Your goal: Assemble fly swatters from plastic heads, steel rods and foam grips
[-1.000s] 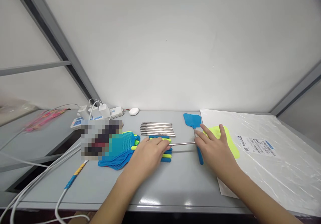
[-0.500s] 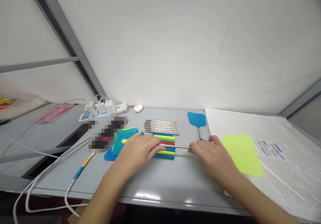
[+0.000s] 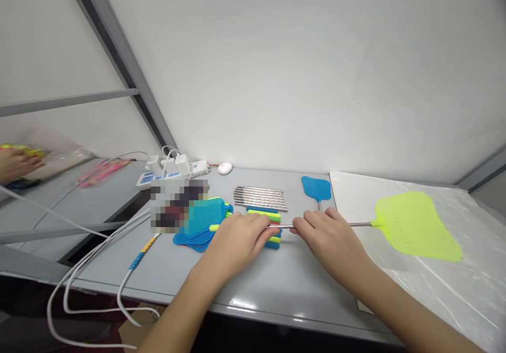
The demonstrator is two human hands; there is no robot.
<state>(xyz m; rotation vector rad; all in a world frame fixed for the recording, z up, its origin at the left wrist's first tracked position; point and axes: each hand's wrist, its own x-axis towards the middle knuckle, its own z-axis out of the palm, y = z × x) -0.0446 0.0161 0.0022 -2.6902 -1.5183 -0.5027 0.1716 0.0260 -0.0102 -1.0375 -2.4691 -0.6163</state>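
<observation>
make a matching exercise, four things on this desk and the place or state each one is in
1. lime fly swatter
2. blue fly swatter
3. metal rods
4. power strip

A. lying side by side
B. white plugs in it
C. held by left hand and right hand
D. just beyond the right hand

Pairs: 1-C, 2-D, 3-A, 4-B

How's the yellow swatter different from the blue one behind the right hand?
The yellow swatter is held in the left hand and right hand; the blue swatter lies on the table. The yellow swatter's head points right; the blue swatter's points toward the wall. Both have metal rods.
</observation>
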